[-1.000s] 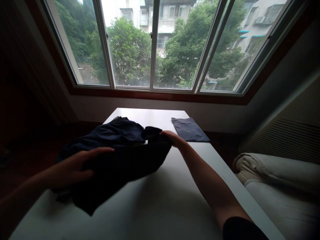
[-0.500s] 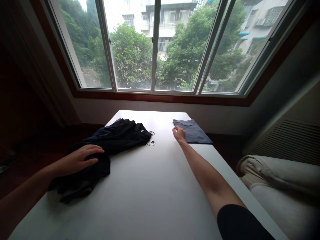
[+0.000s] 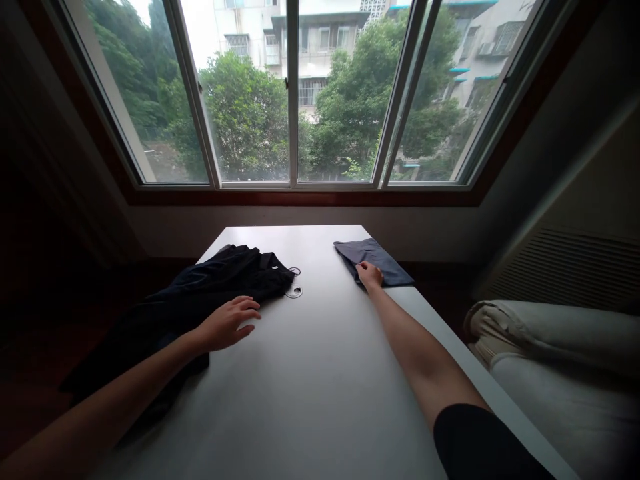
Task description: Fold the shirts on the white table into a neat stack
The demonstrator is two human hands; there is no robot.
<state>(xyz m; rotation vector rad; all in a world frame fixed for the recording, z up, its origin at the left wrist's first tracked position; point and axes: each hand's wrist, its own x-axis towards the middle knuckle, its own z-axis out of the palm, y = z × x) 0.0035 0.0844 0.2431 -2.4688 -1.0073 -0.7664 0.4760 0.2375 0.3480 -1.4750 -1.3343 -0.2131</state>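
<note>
A folded grey-blue cloth garment (image 3: 377, 257) lies at the far right corner of the white table (image 3: 290, 400). My right hand (image 3: 371, 275) is closed on its near left edge, fingers pinched together. My left hand (image 3: 227, 325) hovers over the table with its fingers apart, holding nothing. Beside and behind that hand spreads a heap of dark clothes (image 3: 200, 283), part of it hidden by my forearm. Two rings on the table, a white one (image 3: 295, 292) and a thin dark one (image 3: 295, 271), touch the heap's right end.
Beyond the table is a wide sliding window (image 3: 290, 187) with a red-brown frame. Rolled pale bedding (image 3: 550, 327) stands close to the table's right edge. Some of the dark clothes hang past the left edge.
My left hand has moved right, from above the dark clothes to beside them. My right hand has shifted onto the folded garment and taken its edge. The view has turned slightly right.
</note>
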